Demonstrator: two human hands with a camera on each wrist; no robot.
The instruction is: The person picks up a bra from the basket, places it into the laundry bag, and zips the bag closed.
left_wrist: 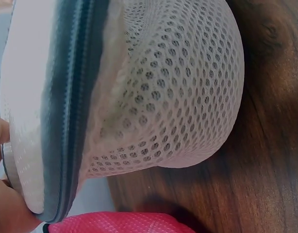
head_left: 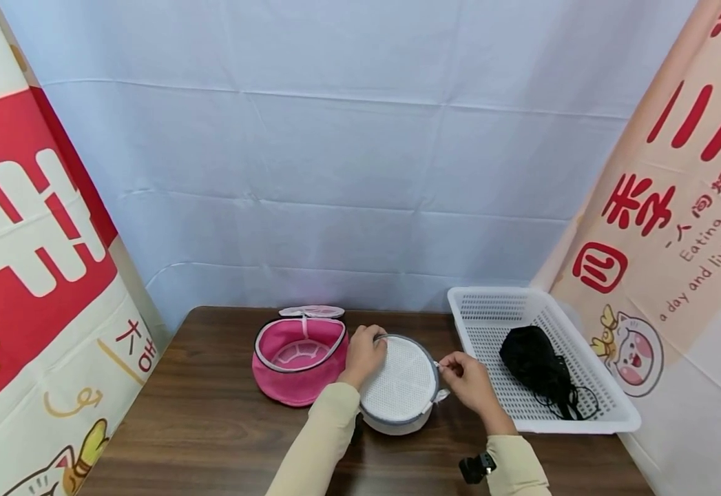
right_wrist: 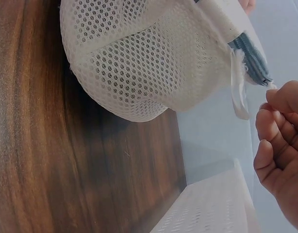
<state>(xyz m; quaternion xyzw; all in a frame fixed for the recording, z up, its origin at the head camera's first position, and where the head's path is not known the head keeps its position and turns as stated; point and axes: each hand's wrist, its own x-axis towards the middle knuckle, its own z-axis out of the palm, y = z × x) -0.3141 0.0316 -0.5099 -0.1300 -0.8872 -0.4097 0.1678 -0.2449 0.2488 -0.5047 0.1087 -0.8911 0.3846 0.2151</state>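
A round white mesh laundry bag (head_left: pixel 399 379) with a grey zipper (left_wrist: pixel 71 116) around its lid stands on the brown table. My left hand (head_left: pixel 365 356) holds the lid's far left rim, its thumb and fingers on either side of the edge in the left wrist view. At the right side, my right hand (head_left: pixel 468 383) pinches the small white zipper pull (right_wrist: pixel 271 85) between thumb and forefinger. A white fabric loop (right_wrist: pixel 238 92) hangs from the bag close by. The lid lies over the bag and hides its inside in the head view.
Left of the white bag sits a pink mesh bag (head_left: pixel 290 390), its lid folded back and its ribbed bottom visible. To the right is a white plastic basket (head_left: pixel 481 331) holding a black drawstring bag (head_left: pixel 529 355). A pale cloth (head_left: pixel 348 151) hangs behind the table.
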